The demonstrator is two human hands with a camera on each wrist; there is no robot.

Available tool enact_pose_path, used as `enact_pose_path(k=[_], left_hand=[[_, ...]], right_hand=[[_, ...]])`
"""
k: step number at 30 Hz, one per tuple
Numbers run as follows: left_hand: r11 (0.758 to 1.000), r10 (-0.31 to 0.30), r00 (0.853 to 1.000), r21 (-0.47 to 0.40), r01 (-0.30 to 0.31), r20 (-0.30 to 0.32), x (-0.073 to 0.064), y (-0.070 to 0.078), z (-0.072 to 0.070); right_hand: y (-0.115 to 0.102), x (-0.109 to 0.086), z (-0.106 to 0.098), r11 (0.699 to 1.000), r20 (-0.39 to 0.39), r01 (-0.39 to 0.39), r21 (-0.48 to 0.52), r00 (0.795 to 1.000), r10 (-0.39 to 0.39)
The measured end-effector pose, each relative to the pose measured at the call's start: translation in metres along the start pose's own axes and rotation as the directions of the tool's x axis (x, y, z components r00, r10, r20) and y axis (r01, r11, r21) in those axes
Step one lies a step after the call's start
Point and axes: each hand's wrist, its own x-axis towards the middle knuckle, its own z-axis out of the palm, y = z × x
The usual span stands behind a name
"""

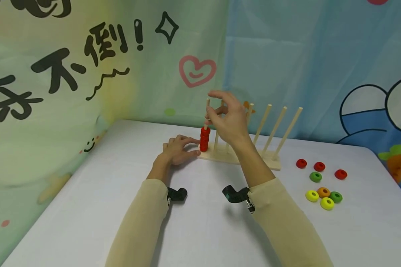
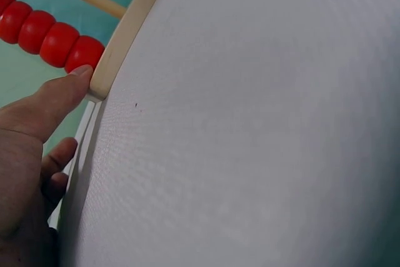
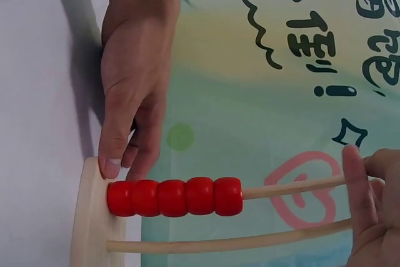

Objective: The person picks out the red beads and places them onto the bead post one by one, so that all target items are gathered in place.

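A wooden peg rack [image 1: 232, 158] stands on the table, with upright pegs along its base. Several red beads [image 3: 200, 197] are stacked on the peg at its left end, down against the base. My left hand [image 1: 178, 150] holds that end of the base, its thumb beside the lowest bead in the left wrist view. Around the upper part of the same peg is my right hand [image 1: 230, 118], thumb and index finger spread apart. No bead shows between its fingers. The right hand and forearm partly hide the middle pegs.
On the table right of the rack lie three red beads [image 1: 319, 166], two green beads [image 1: 315, 177], two yellow beads [image 1: 327, 203] and an orange bead [image 1: 323, 192]. A printed cloth [image 1: 270, 55] hangs behind the white table [image 1: 200, 230].
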Motion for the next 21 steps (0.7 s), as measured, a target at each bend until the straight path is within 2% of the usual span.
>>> enact_pose_path(k=[3, 8, 12, 21], left_hand=[[1.000, 0.001, 1.000, -0.011, -0.001, 0.001, -0.001, 0.000, -0.002], [1.000, 0.001, 1.000, -0.010, -0.001, -0.001, 0.000, 0.001, -0.002], [1.000, -0.001, 1.000, -0.001, 0.001, -0.010, 0.000, 0.000, -0.002], [1.000, -0.011, 1.000, -0.004, 0.011, -0.006, -0.001, 0.000, -0.002]], right_hand=[[0.000, -0.006, -0.001, 0.999, 0.030, 0.020, 0.025, 0.999, -0.021], [0.002, -0.017, -0.003, 0.989, 0.051, 0.111, 0.094, 0.992, -0.116], [0.006, -0.023, -0.005, 0.980, 0.063, 0.168, 0.106, 0.982, -0.175], [0.011, -0.032, -0.008, 0.980, 0.095, 0.163, 0.110, 0.980, -0.174]])
